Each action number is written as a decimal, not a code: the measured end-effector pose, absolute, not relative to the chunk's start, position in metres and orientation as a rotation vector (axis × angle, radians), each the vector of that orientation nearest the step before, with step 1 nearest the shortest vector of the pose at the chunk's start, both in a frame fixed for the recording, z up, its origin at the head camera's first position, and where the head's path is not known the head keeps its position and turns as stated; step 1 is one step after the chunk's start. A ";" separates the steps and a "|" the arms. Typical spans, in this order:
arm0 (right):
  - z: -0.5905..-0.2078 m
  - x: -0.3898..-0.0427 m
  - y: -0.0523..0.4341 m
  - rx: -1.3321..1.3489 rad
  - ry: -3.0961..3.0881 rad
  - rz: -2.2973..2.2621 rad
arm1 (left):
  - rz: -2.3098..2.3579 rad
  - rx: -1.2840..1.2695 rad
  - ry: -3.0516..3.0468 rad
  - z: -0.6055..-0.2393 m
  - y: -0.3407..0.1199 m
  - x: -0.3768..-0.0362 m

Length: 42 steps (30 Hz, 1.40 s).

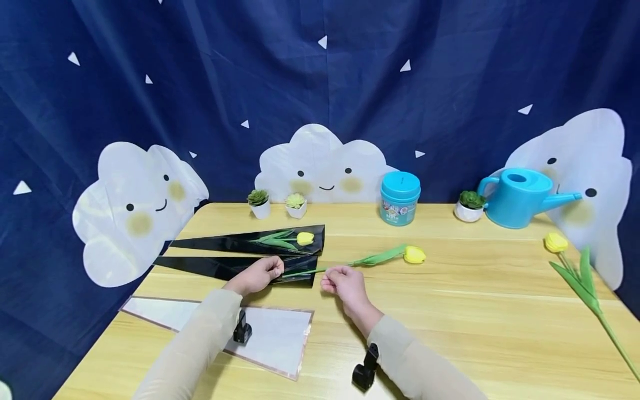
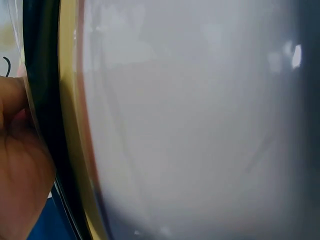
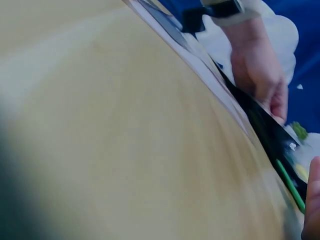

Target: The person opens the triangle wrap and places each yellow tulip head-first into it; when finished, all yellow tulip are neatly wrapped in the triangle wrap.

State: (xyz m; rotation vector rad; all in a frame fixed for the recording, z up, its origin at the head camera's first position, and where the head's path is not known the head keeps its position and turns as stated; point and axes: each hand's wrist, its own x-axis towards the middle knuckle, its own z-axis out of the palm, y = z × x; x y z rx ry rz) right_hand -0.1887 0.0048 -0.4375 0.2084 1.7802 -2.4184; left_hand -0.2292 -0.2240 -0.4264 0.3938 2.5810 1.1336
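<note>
My right hand (image 1: 347,283) pinches the green stem of a yellow tulip (image 1: 380,257), whose bloom points right. The stem's lower end lies over the mouth of a black flower sleeve (image 1: 210,265). At that sleeve my left hand (image 1: 259,275) pinches its edge near the opening; the left wrist view shows the thumb side of the hand (image 2: 22,155) against a clear film rim. Behind it, a second black sleeve (image 1: 230,242) has another yellow tulip (image 1: 305,239) in it. In the right wrist view only part of the right hand (image 3: 312,200) appears, beside the green stem (image 3: 290,186).
A white sleeve with a pinkish border (image 1: 272,336) lies in front, partly under the left forearm. Along the back stand small potted succulents (image 1: 260,206), a blue lidded tub (image 1: 400,199) and a blue watering can (image 1: 517,200). Another yellow tulip (image 1: 590,289) lies at the right edge.
</note>
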 end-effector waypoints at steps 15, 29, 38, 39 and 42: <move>-0.396 -0.241 0.091 -0.787 2.767 -1.270 | 1.058 0.345 2.678 -0.431 -0.221 -0.227; -0.405 -0.262 0.127 -1.155 2.697 -0.529 | 1.106 0.322 2.618 -0.428 -0.217 -0.224; -0.417 -0.256 0.126 -1.100 2.796 -0.586 | 1.090 0.292 2.627 -0.429 -0.217 -0.225; -0.418 -0.256 0.125 -1.083 2.805 -0.596 | 1.086 0.294 2.632 -0.429 -0.217 -0.225; -0.418 -0.255 0.122 -1.044 2.830 -0.613 | 1.075 0.291 2.640 -0.430 -0.217 -0.226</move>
